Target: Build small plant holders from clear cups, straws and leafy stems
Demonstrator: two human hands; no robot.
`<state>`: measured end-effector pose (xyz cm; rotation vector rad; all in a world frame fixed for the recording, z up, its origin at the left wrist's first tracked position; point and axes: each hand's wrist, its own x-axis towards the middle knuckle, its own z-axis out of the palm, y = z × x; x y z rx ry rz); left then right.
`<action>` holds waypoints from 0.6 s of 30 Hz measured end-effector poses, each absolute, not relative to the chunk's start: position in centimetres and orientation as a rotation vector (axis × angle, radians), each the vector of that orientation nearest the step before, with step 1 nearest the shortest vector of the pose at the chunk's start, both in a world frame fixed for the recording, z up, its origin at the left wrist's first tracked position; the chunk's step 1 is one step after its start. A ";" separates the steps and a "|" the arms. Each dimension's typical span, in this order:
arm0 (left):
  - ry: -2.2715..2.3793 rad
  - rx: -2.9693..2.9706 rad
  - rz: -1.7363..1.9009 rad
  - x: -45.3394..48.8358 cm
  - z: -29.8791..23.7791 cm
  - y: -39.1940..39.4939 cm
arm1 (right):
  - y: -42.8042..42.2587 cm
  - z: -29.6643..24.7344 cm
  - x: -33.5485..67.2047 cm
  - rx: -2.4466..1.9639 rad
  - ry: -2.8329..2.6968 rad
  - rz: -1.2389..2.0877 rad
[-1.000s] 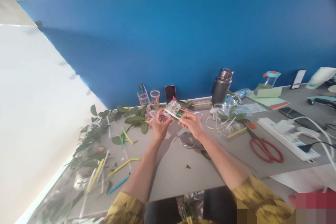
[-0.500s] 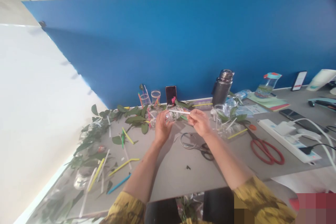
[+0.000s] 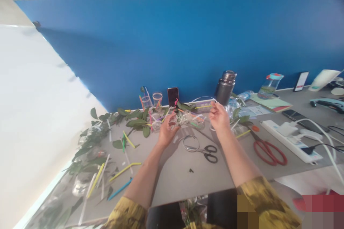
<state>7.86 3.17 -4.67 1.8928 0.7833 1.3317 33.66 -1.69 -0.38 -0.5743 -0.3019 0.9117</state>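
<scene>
Listed, largest first: blue wall [image 3: 161, 43] across the upper frame; grey table [image 3: 172, 182] beneath it; leafy sprigs [image 3: 137, 122] strewn along its far edge, left of centre; white power strip [image 3: 290, 139] at right; steel thermos [image 3: 225, 87] upright against the wall; red-handled scissors [image 3: 268, 152] below and right of the thermos. Centre: clear plastic bottle [image 3: 188, 118], apparently on its side among coloured straws [image 3: 197, 117], its ends hard to make out behind them. Left hand [image 3: 167, 132] sits just beside it, left fingers [image 3: 172, 123] spread apart, seemingly steadying it. Right hand [image 3: 219, 116] is raised toward upper right, right fingers [image 3: 213, 105] drawn together on a white strip [image 3: 202, 97], apparently lifting its arc clear of the clutter; the pinch is partly hidden. Steel scissors [image 3: 200, 152] lie just below the bottle.
</scene>
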 end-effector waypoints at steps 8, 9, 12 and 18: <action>0.831 1.706 1.280 8.6 -3.8 2.0 | -1.2 -1.3 34.3 -0.745 -0.235 0.846; 0.829 1.682 1.278 8.7 -3.7 1.8 | -1.1 -1.4 34.3 -0.780 -0.248 0.835; 0.833 1.645 1.274 8.8 -3.5 1.6 | -0.9 -1.8 34.4 -0.909 -0.268 0.753; 0.811 1.589 1.270 8.9 -3.4 1.5 | -0.6 -2.3 34.7 -1.034 -0.244 0.682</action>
